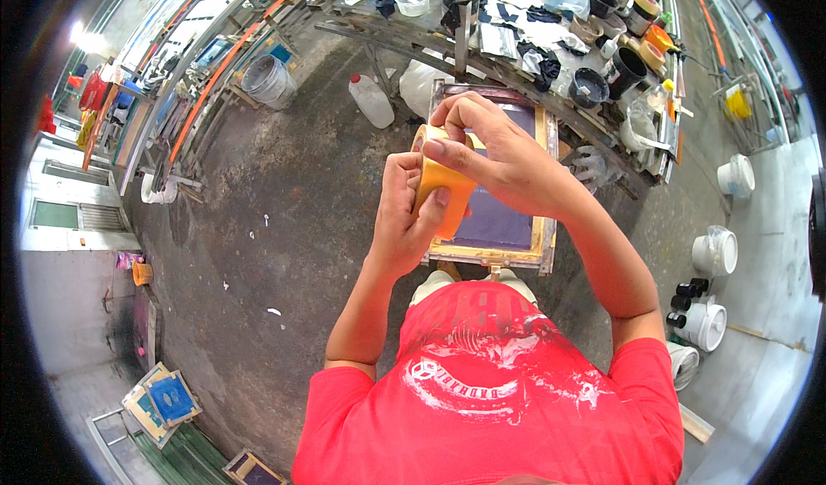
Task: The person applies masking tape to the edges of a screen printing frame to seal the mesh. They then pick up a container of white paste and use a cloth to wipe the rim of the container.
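Note:
My left hand (pixel 406 214) grips a yellow-orange roll of wide tape (pixel 452 197), thumb on its face and fingers wrapped round the left side. My right hand (pixel 477 141) is closed on the roll's upper end, its thumb and bent fingers at the top edge; whether it pinches the tape's loose end I cannot tell. Both hands are held over a screen-printing frame (pixel 545 184) with a purple mesh and pale wooden border, which lies in front of my body and is partly hidden by the hands and roll.
A bench (pixel 383 37) crowded with tubs, dark cups and rags runs along the back, a white jug (pixel 370 99) below it. Racks (pixel 181 98) and a bucket (pixel 268 80) stand left. White buckets (pixel 714 248) line the right wall. Framed screens (pixel 170 399) lean at lower left.

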{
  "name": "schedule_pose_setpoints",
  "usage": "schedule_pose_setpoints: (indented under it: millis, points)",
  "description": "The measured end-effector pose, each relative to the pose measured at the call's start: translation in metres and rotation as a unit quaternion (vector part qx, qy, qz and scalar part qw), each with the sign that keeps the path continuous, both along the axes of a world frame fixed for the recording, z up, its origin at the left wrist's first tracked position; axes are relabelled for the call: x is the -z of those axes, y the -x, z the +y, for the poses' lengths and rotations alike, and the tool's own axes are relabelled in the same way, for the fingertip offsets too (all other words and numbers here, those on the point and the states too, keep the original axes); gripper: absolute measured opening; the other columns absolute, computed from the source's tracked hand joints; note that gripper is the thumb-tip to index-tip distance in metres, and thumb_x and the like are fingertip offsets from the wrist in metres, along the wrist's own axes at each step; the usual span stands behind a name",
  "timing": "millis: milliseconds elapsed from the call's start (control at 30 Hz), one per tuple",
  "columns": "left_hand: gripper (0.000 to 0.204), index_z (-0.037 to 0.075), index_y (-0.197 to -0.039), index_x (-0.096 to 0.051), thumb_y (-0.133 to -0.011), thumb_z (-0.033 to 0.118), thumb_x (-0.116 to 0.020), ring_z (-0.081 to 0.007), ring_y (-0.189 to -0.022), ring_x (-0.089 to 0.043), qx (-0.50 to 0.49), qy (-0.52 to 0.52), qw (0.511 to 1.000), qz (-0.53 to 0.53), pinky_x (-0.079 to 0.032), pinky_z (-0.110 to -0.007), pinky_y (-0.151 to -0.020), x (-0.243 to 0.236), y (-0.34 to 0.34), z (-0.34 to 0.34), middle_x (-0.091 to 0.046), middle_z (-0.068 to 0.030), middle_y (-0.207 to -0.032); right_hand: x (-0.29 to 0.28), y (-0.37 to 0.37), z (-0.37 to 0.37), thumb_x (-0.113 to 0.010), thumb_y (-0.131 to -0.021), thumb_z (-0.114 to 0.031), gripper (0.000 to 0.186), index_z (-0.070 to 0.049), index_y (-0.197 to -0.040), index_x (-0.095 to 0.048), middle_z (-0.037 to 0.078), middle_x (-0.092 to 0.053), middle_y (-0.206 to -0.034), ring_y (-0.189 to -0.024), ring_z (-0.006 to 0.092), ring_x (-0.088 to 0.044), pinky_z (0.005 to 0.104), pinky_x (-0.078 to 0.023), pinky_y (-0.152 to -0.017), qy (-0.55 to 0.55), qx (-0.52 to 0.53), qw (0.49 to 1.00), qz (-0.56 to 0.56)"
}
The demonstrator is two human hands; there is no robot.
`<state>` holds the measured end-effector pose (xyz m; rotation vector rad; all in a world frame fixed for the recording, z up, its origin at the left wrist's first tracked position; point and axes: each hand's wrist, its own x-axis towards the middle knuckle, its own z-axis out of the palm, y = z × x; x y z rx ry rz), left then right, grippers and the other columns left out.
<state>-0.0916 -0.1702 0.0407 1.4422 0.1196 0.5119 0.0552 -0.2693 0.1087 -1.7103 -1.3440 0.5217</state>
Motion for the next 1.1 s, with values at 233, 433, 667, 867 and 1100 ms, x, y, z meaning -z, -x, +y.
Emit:
schedule_pose_setpoints:
  millis: [233, 433, 667, 867, 1100]
  points:
    - [0.03, 0.003, -0.117, -0.032, -0.097, 0.017, -0.049, -0.0178, -0.073, -0.065, 0.042, 0.119, 0.992, 0.013, -0.055, -0.029, -0.065, -0.003, -0.001, -0.002, -0.061, -0.015, -0.092, 0.021, -0.011, 0.004, -0.058, -0.094, -0.042, 0.043, -0.002, -0.084, -0.047, 0.009, -0.049, -0.091, -0.088, 0.0207, -0.048, 0.0312, -0.04, -0.08, 0.009, 0.005, 1.0, -0.016]
    - [0.034, 0.0, -0.116, -0.033, -0.094, 0.021, -0.051, -0.0205, -0.066, -0.064, 0.04, 0.162, 0.986, 0.016, -0.055, -0.032, -0.06, -0.008, -0.001, -0.008, -0.06, -0.0174, -0.09, 0.027, -0.015, 0.004, -0.059, -0.092, -0.049, 0.049, -0.002, -0.082, -0.048, 0.008, -0.046, -0.085, -0.08, 0.018, -0.045, 0.0315, -0.041, -0.072, 0.019, 0.001, 0.999, 0.028]
    - [0.036, 0.0, -0.115, -0.033, -0.094, 0.024, -0.051, -0.0219, -0.064, -0.064, 0.063, 0.197, 0.978, 0.018, -0.055, -0.032, -0.058, -0.007, -0.003, -0.012, -0.058, -0.0188, -0.09, 0.03, -0.016, -0.003, -0.059, -0.091, -0.05, 0.051, -0.002, -0.08, -0.048, 0.008, -0.046, -0.084, -0.079, 0.018, -0.045, 0.032, -0.041, -0.069, 0.035, 0.006, 0.999, 0.04]
    - [0.034, 0.0, -0.114, -0.033, -0.095, 0.023, -0.05, -0.0218, -0.064, -0.064, 0.063, 0.18, 0.981, 0.029, -0.055, -0.032, -0.057, -0.006, -0.003, -0.014, -0.058, -0.0188, -0.089, 0.03, -0.017, -0.007, -0.059, -0.091, -0.051, 0.051, -0.002, -0.079, -0.048, 0.008, -0.046, -0.082, -0.077, 0.0178, -0.045, 0.0319, -0.041, -0.068, 0.039, 0.011, 0.998, 0.046]
    - [0.035, 0.0, -0.115, -0.032, -0.095, 0.022, -0.05, -0.021, -0.065, -0.064, 0.069, 0.179, 0.981, 0.032, -0.055, -0.032, -0.057, -0.006, -0.002, -0.013, -0.059, -0.0192, -0.09, 0.032, -0.018, -0.006, -0.061, -0.089, -0.051, 0.051, -0.003, -0.079, -0.048, 0.007, -0.046, -0.081, -0.077, 0.0166, -0.045, 0.0317, -0.04, -0.067, 0.036, 0.007, 0.997, 0.068]
